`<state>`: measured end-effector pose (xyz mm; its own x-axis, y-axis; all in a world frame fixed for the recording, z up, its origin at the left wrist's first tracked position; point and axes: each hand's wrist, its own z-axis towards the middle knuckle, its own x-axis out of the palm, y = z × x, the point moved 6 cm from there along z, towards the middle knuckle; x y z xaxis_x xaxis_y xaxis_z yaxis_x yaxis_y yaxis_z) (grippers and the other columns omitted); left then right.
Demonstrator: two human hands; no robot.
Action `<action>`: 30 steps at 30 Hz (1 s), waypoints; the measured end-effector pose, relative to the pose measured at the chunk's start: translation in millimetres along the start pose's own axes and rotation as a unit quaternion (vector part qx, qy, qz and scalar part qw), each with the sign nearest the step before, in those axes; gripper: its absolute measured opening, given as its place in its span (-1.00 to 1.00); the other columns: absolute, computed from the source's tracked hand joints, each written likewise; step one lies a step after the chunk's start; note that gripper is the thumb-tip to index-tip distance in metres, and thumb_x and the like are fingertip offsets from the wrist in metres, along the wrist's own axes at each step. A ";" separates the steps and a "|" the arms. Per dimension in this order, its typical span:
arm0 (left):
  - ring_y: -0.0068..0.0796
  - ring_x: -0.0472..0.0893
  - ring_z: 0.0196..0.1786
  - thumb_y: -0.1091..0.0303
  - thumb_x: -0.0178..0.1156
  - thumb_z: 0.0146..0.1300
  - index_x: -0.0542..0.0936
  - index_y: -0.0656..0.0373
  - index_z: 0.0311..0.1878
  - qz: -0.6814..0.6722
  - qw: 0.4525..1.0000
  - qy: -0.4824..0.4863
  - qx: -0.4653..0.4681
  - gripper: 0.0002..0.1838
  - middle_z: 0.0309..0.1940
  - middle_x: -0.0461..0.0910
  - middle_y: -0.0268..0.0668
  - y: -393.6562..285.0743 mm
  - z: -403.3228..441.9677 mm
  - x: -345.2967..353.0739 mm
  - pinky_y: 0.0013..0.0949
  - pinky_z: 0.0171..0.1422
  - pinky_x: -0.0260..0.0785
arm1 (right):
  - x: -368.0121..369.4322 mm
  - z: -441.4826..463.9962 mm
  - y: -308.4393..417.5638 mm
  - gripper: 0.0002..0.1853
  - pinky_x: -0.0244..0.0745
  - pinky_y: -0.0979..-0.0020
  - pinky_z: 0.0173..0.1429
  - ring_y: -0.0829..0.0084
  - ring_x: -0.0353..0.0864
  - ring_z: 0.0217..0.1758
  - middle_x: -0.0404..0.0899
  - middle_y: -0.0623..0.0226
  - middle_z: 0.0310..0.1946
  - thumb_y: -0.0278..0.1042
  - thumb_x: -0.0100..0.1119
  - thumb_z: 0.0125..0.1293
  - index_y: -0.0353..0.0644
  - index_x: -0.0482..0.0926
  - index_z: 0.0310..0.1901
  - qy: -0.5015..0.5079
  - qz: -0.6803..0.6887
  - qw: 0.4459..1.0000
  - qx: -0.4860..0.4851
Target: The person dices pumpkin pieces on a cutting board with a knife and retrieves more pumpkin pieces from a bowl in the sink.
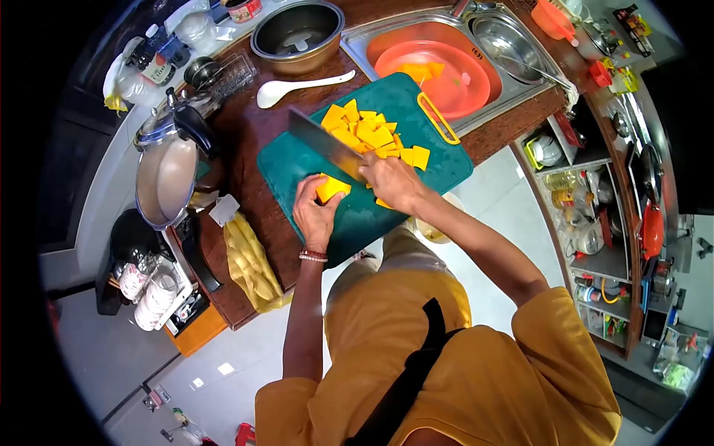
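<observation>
A green cutting board [286, 160] with a yellow handle lies at the counter's edge. My left hand [315, 212] grips an orange pumpkin chunk [334, 189] on the board, fingers curled around its side. In my right hand [396, 181] is a kitchen knife [325, 141], its broad blade pointing to the upper left. The blade lies between the chunk and a heap of cut pumpkin pieces [364, 131]. A few pieces sit close to my right hand, partly hidden by it.
Beyond the board are a white ladle [286, 91], a dark pot [297, 33] and a sink with a red basin [439, 78]. A pressure cooker [167, 175] and a yellow bag [249, 260] stand left. Shelves [595, 223] with bottles are at right.
</observation>
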<state>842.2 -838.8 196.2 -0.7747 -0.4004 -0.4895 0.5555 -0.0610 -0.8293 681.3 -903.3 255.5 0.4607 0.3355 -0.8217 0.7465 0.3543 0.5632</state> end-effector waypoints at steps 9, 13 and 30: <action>-0.37 0.58 -0.05 0.61 0.44 -0.09 0.59 0.29 -0.15 -0.052 0.998 0.025 -0.025 -0.63 -0.07 0.52 -0.22 8.0 -0.3 -2.1 -0.39 -0.03 0.53 | -0.3 -34.8 20.4 -0.77 0.55 0.17 -0.41 0.06 0.67 -0.46 0.60 0.00 -0.55 -0.29 -0.05 0.38 -0.33 0.42 -0.20 0.031 -0.100 0.993 -0.054; -0.38 0.59 -0.08 0.62 0.43 -0.09 0.60 0.30 -0.18 -0.051 0.998 0.019 -0.022 -0.66 -0.09 0.54 -0.21 5.5 1.2 -2.5 -0.41 -0.05 0.51 | 12.5 -31.4 29.5 -0.84 0.58 0.24 -0.43 0.15 0.69 -0.48 0.62 0.05 -0.55 -0.37 0.01 0.30 -0.31 0.42 -0.23 0.028 -0.169 0.984 -0.058; -0.21 0.58 -0.15 0.63 0.44 -0.15 0.57 0.27 -0.21 -0.074 0.997 0.000 -0.005 -0.63 -0.13 0.54 -0.17 7.2 -1.0 -3.3 -0.33 -0.07 0.47 | 34.8 2.6 -6.4 -0.73 0.54 0.05 -0.15 -0.04 0.65 -0.26 0.63 -0.08 -0.37 -0.26 0.04 0.30 -0.21 0.49 -0.05 0.009 -0.029 0.999 0.036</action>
<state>848.5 -837.1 191.6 -0.8485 -0.3870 -0.3609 0.4314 -0.1110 -0.8953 693.8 -896.2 223.1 0.4081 0.3318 -0.8505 0.8042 0.3103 0.5069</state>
